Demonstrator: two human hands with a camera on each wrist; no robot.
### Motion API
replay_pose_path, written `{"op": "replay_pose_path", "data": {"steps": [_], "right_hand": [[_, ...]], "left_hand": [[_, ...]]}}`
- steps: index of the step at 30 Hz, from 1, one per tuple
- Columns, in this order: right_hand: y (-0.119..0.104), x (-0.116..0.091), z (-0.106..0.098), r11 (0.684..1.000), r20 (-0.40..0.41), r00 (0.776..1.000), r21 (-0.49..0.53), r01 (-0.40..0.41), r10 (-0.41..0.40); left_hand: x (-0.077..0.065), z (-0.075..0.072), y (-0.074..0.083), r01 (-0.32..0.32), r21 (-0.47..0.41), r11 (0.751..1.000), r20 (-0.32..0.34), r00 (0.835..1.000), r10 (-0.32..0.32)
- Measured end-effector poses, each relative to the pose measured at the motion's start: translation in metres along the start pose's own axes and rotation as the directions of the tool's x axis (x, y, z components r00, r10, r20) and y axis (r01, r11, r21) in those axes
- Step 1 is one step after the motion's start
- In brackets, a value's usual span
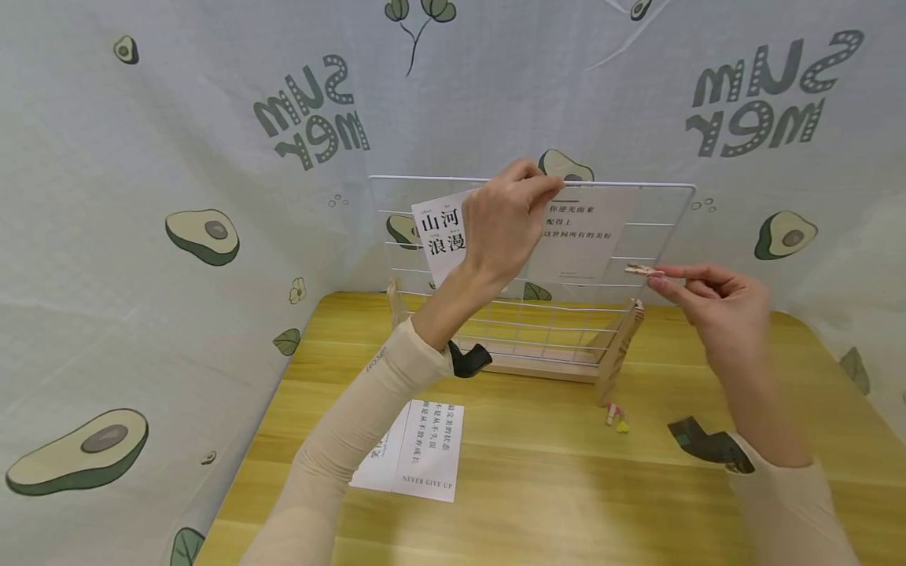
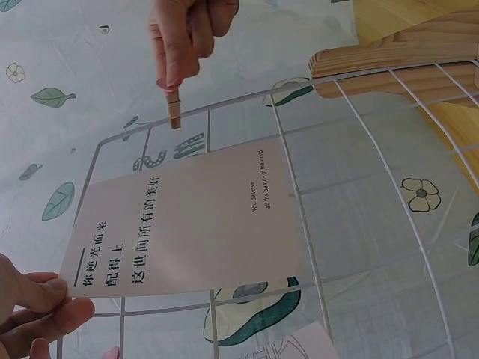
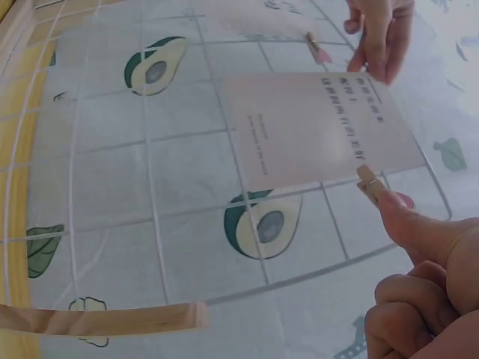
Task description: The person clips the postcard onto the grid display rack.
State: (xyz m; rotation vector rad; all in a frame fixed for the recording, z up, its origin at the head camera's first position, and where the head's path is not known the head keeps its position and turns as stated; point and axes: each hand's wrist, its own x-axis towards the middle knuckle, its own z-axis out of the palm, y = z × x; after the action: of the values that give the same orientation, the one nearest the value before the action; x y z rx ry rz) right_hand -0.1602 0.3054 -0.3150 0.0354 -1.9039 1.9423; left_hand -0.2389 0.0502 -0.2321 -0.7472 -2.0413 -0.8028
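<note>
My left hand pinches the top left corner of a pale printed card against the top of a white wire grid. Between the thumb and fingers of my right hand is a small wooden clothespin, just off the grid's right side. In the right wrist view, the clothespin overlaps the card's edge. Left of that card, a white card with large black characters hangs tilted on the grid, partly behind my left hand. Another clothespin shows near its top.
A wooden stand holds the grid upright on the wood-grain table. White printed cards lie at the front left, partly under my left forearm. Small colourful clips lie by the stand's right foot. Behind hangs an avocado-print cloth.
</note>
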Motion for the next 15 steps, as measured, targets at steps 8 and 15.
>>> {"op": "replay_pose_path", "data": {"steps": [8,15], "right_hand": [[-0.019,0.014,0.005,0.997,-0.041,0.999,0.071,0.018,-0.015],[-0.029,0.020,0.013,0.997,-0.091,0.995,0.065,0.037,-0.031]], "left_hand": [[0.000,0.002,0.001,-0.032,0.044,0.999,-0.013,0.999,0.033],[-0.001,0.004,0.001,-0.044,0.071,0.996,-0.018,0.999,0.045]]}}
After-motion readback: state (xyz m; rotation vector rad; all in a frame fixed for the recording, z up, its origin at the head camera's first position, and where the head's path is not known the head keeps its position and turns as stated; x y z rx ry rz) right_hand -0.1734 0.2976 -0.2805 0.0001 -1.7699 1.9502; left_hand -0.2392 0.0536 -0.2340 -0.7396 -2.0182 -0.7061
